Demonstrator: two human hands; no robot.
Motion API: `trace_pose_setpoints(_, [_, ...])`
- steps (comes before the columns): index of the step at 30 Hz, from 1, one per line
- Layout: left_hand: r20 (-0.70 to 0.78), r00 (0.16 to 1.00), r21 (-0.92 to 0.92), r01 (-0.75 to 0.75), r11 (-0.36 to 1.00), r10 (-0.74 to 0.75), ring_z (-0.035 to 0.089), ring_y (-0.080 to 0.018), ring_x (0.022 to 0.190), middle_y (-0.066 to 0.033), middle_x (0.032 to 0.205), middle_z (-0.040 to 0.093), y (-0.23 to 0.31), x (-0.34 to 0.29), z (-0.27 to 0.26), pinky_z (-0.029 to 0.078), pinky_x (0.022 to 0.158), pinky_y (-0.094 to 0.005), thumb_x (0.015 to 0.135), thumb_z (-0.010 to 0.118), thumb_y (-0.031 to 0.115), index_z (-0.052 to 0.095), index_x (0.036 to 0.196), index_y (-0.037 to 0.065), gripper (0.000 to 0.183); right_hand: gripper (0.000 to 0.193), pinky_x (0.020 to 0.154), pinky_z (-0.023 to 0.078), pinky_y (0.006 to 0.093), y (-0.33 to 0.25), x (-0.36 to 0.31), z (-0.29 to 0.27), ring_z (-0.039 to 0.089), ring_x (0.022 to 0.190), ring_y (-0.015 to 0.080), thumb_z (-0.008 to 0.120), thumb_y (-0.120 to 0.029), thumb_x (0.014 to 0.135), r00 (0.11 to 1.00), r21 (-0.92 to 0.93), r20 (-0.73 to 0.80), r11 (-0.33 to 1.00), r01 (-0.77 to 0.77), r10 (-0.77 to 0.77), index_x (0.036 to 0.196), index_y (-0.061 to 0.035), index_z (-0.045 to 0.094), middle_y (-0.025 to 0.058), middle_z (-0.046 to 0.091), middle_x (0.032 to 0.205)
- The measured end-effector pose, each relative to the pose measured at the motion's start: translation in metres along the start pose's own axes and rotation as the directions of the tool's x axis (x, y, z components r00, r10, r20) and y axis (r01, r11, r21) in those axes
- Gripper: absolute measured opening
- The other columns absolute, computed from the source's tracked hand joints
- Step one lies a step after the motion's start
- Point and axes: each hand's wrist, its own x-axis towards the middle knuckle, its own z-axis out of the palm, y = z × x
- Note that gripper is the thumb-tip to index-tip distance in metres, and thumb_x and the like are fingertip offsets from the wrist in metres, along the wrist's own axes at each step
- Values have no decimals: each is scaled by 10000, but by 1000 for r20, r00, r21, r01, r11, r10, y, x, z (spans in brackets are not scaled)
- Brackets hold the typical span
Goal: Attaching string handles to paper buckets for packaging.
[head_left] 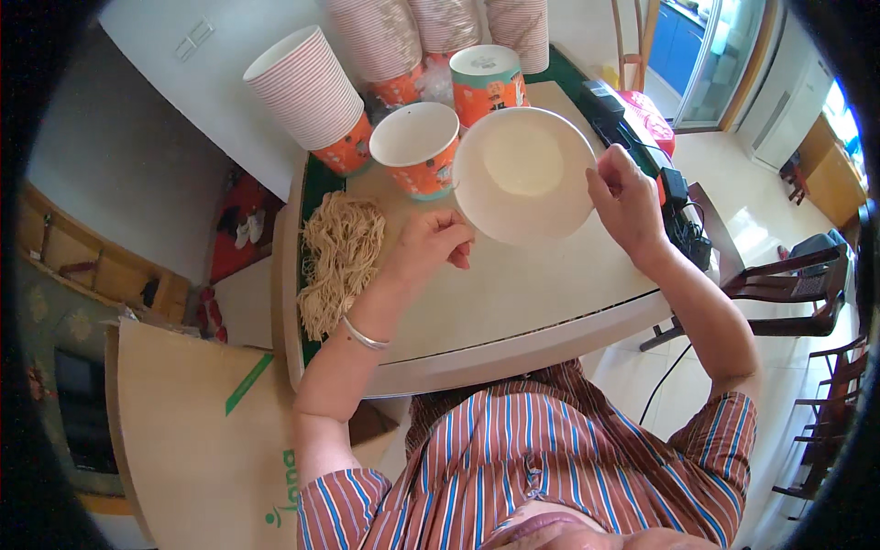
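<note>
R hand (pixel 625 197) pinches white paper tub (pixel 524 174) at 3 o'clock on its rim. L hand (pixel 442 238), half-curled, nr 8 o'clock; hold unclear.

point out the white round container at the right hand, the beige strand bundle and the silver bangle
White round container (pixel 524 167): head view, pale central circle.
Beige strand bundle (pixel 339 246): head view, middle strands.
Silver bangle (pixel 365 340): head view, visible band.

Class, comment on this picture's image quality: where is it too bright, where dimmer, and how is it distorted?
Head view: the window is overexposed, with glare on the floor; head view: the left side looks dimmer; head view: black corners, and the table's near edge looks bowed; head view: the held tub's pale inside shows little detail.
</note>
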Motion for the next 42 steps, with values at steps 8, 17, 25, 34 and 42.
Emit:
trace_pose_setpoints(8, [99,985,-320,165,933,-141,594,-104,531,-29,710,628,-2,-12,3,551,535,-260,900,616,140,628,817,43,128,160,420,465,230,7,-2,-1,568,471,109,616,-124,908,817,138,408,858,-495,407,816,-40,515,51,578,610])
trace_pose_setpoints(17, [113,975,-440,222,870,-191,606,-114,508,-50,722,654,-15,-3,-7,558,486,-268,933,599,165,624,868,49,135,245,809,502,419,11,-18,-5,611,920,319,707,-237,867,941,-248,318,968,-34,114,1006,-57,615,137,588,999])
trace_pose_setpoints(25, [88,981,-472,194,860,-174,557,-117,478,-35,706,640,-15,-3,-10,503,496,-294,956,596,168,645,924,64,119,439,1113,307,469,-5,-24,4,488,1235,275,751,-164,817,788,-248,575,870,426,-222,1230,-95,621,84,611,1217])
trace_pose_setpoints(34, [79,984,-513,176,840,-158,535,-101,479,-18,693,621,-20,-5,-16,499,526,-286,965,604,213,657,945,59,164,153,1148,239,532,-8,-11,9,585,1069,235,681,-150,856,602,-312,797,821,479,-49,1005,-114,683,69,688,910])
trace_pose_setpoints(42, [-158,987,-151,-8,988,-16,579,-96,672,-21,854,618,-21,0,-7,526,651,-272,951,640,187,624,1063,40,185,121,631,486,261,-5,13,8,599,670,107,595,-115,892,821,-45,569,999,-25,46,919,-52,694,36,653,744])
